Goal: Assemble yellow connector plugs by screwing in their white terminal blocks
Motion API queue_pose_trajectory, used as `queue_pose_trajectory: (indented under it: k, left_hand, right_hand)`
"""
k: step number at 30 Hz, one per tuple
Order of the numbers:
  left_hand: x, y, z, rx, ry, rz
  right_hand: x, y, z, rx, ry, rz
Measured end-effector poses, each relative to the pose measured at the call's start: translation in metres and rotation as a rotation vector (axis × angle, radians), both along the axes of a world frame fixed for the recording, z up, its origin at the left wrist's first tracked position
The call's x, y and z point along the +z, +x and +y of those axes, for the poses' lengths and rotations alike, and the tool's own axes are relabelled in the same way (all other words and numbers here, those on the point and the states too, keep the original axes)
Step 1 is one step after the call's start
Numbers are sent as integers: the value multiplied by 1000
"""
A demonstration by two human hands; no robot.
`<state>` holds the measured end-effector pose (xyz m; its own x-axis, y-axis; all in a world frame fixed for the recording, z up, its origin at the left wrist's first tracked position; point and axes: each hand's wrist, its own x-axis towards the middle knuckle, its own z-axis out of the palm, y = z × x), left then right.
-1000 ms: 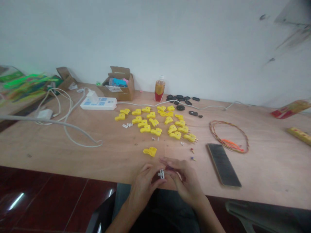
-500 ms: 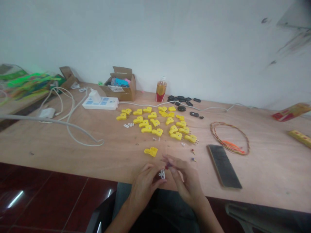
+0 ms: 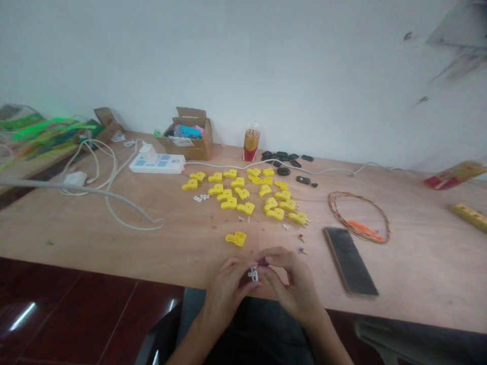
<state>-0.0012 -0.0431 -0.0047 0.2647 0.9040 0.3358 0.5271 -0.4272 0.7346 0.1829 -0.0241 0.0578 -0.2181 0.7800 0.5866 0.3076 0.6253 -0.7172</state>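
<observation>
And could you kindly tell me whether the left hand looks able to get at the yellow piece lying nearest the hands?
Probably yes: nothing visible stands between the left hand and that yellow piece, though the hand is holding a small white part.

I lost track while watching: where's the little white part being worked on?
In the head view, the white part is low, near the middle, held in the left hand close to the right hand, below the nearest yellow shell.

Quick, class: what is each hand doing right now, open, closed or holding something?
Left hand: closed, fingers holding a small white part.
Right hand: closed, fingertips pinching a small dark reddish piece, too blurred to identify.
</observation>
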Motion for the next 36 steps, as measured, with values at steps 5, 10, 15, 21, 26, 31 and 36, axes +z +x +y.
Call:
queue_pose_trajectory:
  k: [5, 10, 15, 21, 26, 31, 36]
  left_hand:
    - [1, 0, 0, 4, -3, 14]
    - [-3, -1, 0, -8, -8, 5]
    - [-5, -1, 0, -3, -24, 12]
    - [-1, 0, 0, -7, -22, -3]
    - [-2, 0, 0, 1, -23, 0]
    - [-3, 0, 0, 2, -19, -8]
    - [-3, 0, -1, 9, -34, 2]
  right_hand:
    - [0, 1, 1, -89, 69, -5]
    - [4, 2, -1, 19, 23, -26]
    - [0, 3, -1, -42, 94, 13]
    - [-3, 5, -1, 13, -13, 28]
    - [-2, 8, -2, -41, 32, -28]
    - [-3, 6, -4, 29, -19, -3]
    - [-4, 5, -6, -65, 20, 18]
